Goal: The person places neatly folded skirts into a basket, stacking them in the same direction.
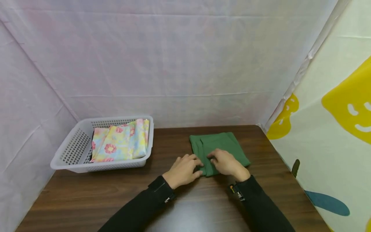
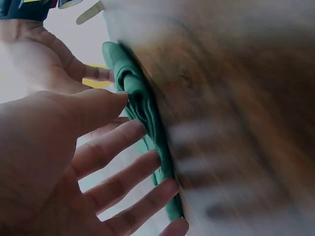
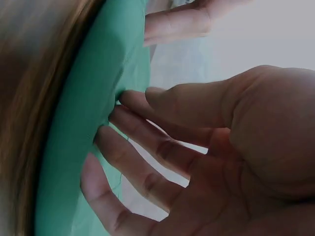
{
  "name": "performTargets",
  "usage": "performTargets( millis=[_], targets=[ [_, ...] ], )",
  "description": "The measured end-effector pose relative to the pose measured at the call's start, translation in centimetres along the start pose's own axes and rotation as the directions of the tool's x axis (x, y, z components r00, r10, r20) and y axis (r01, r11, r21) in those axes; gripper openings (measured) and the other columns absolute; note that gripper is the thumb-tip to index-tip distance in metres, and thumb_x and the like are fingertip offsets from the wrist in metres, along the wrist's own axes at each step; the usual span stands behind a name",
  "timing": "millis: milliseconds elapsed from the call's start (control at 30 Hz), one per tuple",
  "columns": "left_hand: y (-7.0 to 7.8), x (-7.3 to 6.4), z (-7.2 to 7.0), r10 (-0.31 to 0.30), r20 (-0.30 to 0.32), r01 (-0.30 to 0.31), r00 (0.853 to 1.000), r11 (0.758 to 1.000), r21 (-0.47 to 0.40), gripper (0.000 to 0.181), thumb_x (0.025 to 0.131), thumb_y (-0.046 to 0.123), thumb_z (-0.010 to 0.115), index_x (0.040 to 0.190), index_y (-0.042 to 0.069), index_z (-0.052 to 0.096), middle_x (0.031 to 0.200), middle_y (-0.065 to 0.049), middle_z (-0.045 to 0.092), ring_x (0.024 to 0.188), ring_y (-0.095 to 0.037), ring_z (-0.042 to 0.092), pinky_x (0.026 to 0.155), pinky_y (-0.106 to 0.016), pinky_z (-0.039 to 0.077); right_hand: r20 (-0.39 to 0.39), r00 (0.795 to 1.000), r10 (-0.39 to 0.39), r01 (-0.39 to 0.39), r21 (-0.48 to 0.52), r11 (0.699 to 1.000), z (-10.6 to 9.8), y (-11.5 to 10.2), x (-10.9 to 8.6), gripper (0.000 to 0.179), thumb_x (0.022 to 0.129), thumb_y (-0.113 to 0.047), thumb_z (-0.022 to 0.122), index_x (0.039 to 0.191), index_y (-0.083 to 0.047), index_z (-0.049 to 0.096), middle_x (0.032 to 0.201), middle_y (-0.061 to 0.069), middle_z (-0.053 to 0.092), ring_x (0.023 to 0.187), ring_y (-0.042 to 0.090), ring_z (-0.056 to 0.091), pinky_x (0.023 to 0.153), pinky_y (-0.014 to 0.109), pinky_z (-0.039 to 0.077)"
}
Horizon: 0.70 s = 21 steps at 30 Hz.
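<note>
A folded green cloth (image 1: 224, 145) lies flat on the dark wooden table, with a layered strip along its left side. My left hand (image 1: 184, 170) is at its lower left edge; in the left wrist view the fingers are spread and fairly straight, and the thumb and fingertips touch the layered edge of the cloth (image 2: 142, 113). My right hand (image 1: 227, 163) rests on top of the fabric, close to the fold line. The right wrist view shows its bent fingertips (image 3: 106, 135) pressing into the cloth, while the thumb stays apart from the surface.
A white perforated plastic basket (image 1: 65, 164) stands on the left part of the table (image 1: 104, 196), holding folded floral fabric (image 1: 118, 145) in yellow and pink. Pale curtains (image 1: 174, 64) rise behind and at the left; a curtain with yellow figures (image 1: 352, 100) hangs at the right.
</note>
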<state>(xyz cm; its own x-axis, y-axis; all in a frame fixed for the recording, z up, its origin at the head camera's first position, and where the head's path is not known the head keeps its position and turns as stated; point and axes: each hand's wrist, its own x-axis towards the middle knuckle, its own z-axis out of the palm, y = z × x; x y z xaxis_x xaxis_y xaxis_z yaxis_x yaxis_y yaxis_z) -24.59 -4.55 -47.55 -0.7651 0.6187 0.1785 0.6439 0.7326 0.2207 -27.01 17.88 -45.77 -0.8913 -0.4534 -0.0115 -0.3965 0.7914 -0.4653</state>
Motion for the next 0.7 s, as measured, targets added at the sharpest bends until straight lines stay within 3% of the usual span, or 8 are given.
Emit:
performTargets(
  millis=[267,500,700],
  targets=[
    [-0.6,-2.3,-0.9,0.011,-0.015,-0.011,1.000,1.000,0.008,0.020,0.097,0.038,0.070,0.114,0.027,0.073,0.115,0.005,0.061,0.097,-0.019,0.057,0.076,-0.043,0.049,0.067,0.993,-0.093,0.092,0.019,0.996,0.4,-1.6,-0.4,0.026,0.103,-0.005,0.056,0.126,-0.008,0.067,0.122,0.009,0.062,0.113,0.029,0.060,0.089,0.047,0.052],
    [-1.1,-4.5,-1.8,0.001,0.010,-0.002,1.000,1.000,0.014,0.012,0.098,0.037,0.069,0.106,0.030,0.073,0.107,0.006,0.060,0.092,-0.018,0.056,0.080,-0.052,0.051,0.127,0.974,-0.187,0.185,0.034,0.982,1.1,-2.8,-0.7,0.027,0.104,-0.009,0.056,0.129,-0.009,0.065,0.124,0.007,0.062,0.115,0.027,0.059,0.092,0.044,0.050],
    [-1.7,-6.8,-2.2,-0.001,-0.004,0.001,1.000,1.000,0.024,0.009,0.097,0.038,0.070,0.102,0.031,0.072,0.103,0.007,0.059,0.083,-0.015,0.054,0.070,-0.040,0.048,0.167,0.957,-0.236,0.233,0.038,0.972,1.7,-4.2,-0.8,0.028,0.104,-0.012,0.058,0.131,-0.011,0.065,0.124,0.002,0.062,0.115,0.023,0.058,0.092,0.042,0.050]
  ],
)
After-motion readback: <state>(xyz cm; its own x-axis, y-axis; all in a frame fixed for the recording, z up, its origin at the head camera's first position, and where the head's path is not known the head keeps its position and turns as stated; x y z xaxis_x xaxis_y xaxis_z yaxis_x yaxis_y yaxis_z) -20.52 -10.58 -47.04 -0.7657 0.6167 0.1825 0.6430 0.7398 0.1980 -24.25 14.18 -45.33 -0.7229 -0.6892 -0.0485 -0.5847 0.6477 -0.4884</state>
